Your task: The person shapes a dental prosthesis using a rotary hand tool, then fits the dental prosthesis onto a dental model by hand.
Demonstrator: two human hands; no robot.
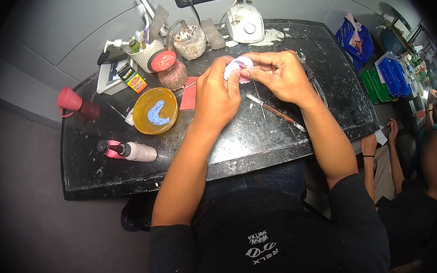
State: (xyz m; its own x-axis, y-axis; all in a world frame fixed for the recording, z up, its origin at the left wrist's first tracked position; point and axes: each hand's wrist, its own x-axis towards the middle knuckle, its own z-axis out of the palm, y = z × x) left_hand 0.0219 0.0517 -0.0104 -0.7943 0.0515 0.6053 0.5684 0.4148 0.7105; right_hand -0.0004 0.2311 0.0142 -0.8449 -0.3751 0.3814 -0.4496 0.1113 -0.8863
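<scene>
Two hands on one piece, head view: left hand (215, 93) and right hand (280, 77) both pinch a small white piece with pink on it (238, 69), thumbs against fingertips, held up over the bench (240, 147), just past 12 o'clock of picture centre. Fingers hide part of its outline, so can't tell the full shape.

Handling, my call: let left act as the vise, right do the fine pushing. Pinches opposed and light, load through the thick part, not the thin rim; could chip. Work low over the bench, so a slip is a short drop.

Clearances, clock from the piece:
- 5: brush-like tool (277, 114) lying near the right forearm; easy to roll with a wrist.
- 8: yellow bowl (146, 99) with blue tooth-arch cast (158, 113) inside, pink sheet (188, 93) just beside it. Left elbow should stay inboard.
- 9: red-topped jar (164, 61), tight.
- 12: white dial unit (245, 25), blocks reach.
- 6: front edge (231, 167), forearms cross it.
- 3 to 4: widest bare stretch, best swing, but a neighbour's hand (369, 145) sits past that corner.
</scene>
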